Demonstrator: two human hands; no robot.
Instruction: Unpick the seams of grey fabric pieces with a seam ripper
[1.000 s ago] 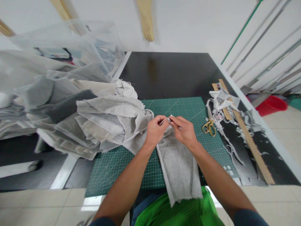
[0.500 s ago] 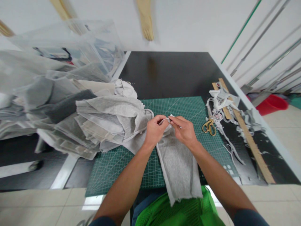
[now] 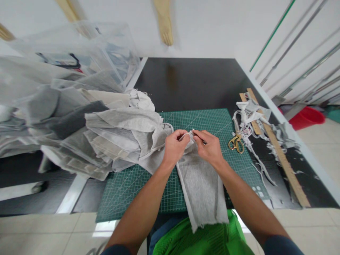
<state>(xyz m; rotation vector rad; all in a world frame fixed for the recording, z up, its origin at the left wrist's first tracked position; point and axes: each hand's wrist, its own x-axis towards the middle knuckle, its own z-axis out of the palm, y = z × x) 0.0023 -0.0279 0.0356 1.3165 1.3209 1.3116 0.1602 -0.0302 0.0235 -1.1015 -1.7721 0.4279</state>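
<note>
Fingers of the right hand [image 3: 210, 147] have shifted a touch to the right since half a second ago, so slightly more pale edge shows between the two hands, while the left hand [image 3: 174, 148] has hardly moved. Both hands' fingers are pinched tight, thumb against forefinger, on the raised edge of a gray cloth [image 3: 204, 184], which drapes from just below the fingers toward the body. Its frayed lower end hangs past the green cutting mat [image 3: 140, 193] beneath the hands, over a bright green cloth [image 3: 196, 242]. Left of the fingers, a large heap of gray and cream fabric [image 3: 119, 122] spreads out. Right of them, gold-handled scissors [image 3: 236, 143] lie near fabric scraps [image 3: 247, 113] and a wooden ruler [image 3: 288, 171]. Beyond the fingertips, the black surface [image 3: 196, 85] stretches toward the wall.
</note>
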